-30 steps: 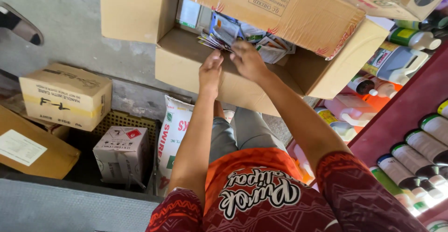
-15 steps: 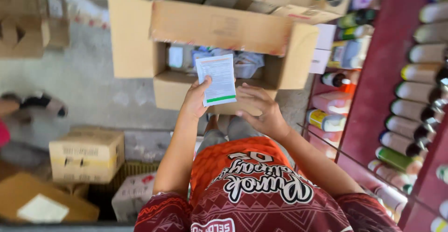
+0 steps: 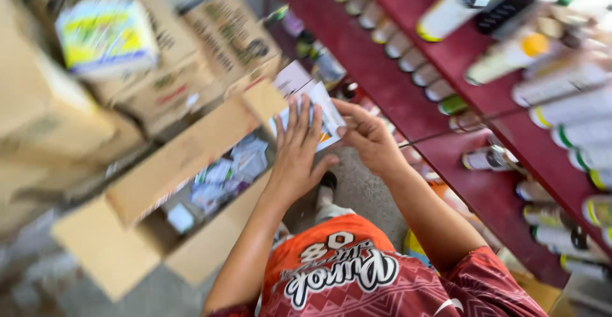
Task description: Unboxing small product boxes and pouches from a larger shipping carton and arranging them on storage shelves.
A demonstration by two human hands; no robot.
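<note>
- At the bottom centre of the frame, a red and orange patterned shirt (image 3: 357, 279) with white lettering is seen, worn by the person.
- Two bare forearms are stretched from the shirt up toward the middle of the frame.
- The left hand (image 3: 299, 148) is laid flat with fingers spread against a small flat white packet with a blue and orange edge (image 3: 325, 116), just above the frame's centre.
- The right hand (image 3: 366, 135) is closed on the packet's right edge, thumb and fingers pinched around it, so the packet is held between both hands.
- Below and left of the hands, an open brown cardboard box (image 3: 127, 247) is seen on the grey floor, its flaps spread; small blurred white and blue packets (image 3: 223, 176) lie inside.
- In the upper left, more stacked brown cardboard boxes (image 3: 210, 43) are seen, with a yellow and blue printed pack (image 3: 105, 33) resting on top, all blurred.
- Along the right side, dark red shelves (image 3: 408, 94) run diagonally, lined with rows of white bottles and cans with coloured caps (image 3: 554, 110), laid on their sides.
</note>
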